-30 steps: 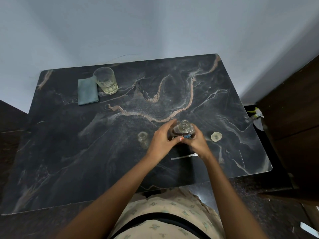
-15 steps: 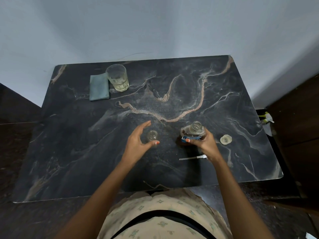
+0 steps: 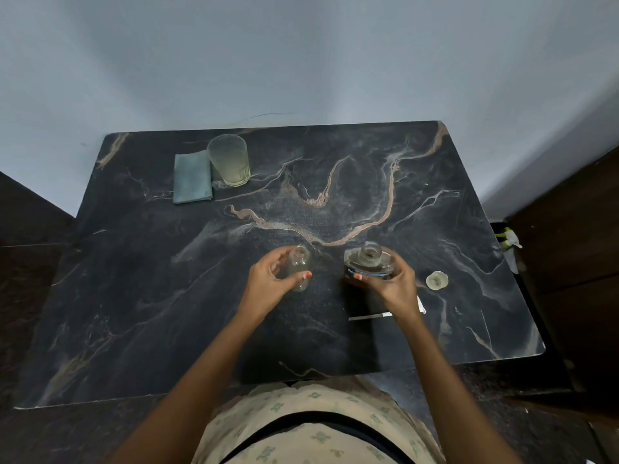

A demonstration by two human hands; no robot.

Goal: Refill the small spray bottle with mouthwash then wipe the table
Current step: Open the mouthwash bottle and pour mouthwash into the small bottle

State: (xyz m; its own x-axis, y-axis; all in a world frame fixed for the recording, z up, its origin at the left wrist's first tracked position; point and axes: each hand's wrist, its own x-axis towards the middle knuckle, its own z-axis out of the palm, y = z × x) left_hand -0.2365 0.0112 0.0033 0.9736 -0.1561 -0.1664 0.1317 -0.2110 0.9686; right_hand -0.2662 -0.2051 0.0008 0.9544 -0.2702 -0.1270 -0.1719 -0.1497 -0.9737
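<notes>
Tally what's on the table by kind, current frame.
bottles: 2 (small spray bottle, mouthwash bottle)
glass: 1
folded cloth: 1
loose cap: 1
spray tube: 1
Total: 6

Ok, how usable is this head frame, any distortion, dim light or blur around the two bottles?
Head view: wide-angle distortion bows the edges of the dark marble table; light is dim and even, no strong glare; the small clear bottle held in the left hand nearly blends into the dark top, its contents unreadable; the larger clear blue-labelled bottle in the right hand reads slightly better, edges soft.
</notes>
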